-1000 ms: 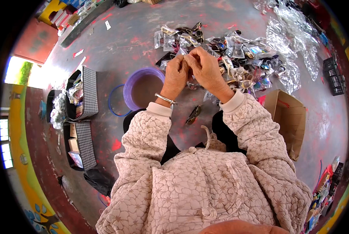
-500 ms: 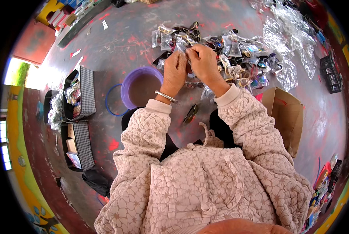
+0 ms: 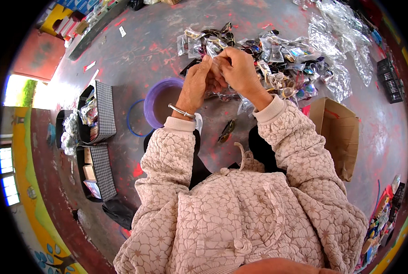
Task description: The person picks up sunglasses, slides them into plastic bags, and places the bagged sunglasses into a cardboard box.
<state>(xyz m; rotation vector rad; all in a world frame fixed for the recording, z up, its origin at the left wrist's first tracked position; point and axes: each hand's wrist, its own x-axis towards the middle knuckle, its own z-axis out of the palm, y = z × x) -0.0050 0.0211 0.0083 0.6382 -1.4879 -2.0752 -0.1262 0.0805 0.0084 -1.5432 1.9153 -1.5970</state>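
My left hand (image 3: 196,83), with a metal bangle at its wrist, and my right hand (image 3: 238,72) meet over the near edge of a heap on the floor. Between their fingertips they pinch a small clear plastic bag (image 3: 212,51). My fingers cover its lower part, and I cannot make out whether anything is inside. The heap of sunglasses (image 3: 277,82), many in clear bags, spreads beyond my hands and to the right. A single pair of sunglasses (image 3: 227,131) lies on the floor nearer to me, below my hands.
A purple basin (image 3: 151,107) stands left of my hands beside a blue hoop (image 3: 130,119). Checked fabric boxes (image 3: 104,109) with goods sit farther left. An open cardboard box (image 3: 341,132) is at my right. Loose clear plastic (image 3: 338,27) and a black crate (image 3: 389,81) lie far right.
My left hand has turned and shifted a little left and down, its fingers now showing beneath. The right hand stays nearly in place. The view has swung slightly.
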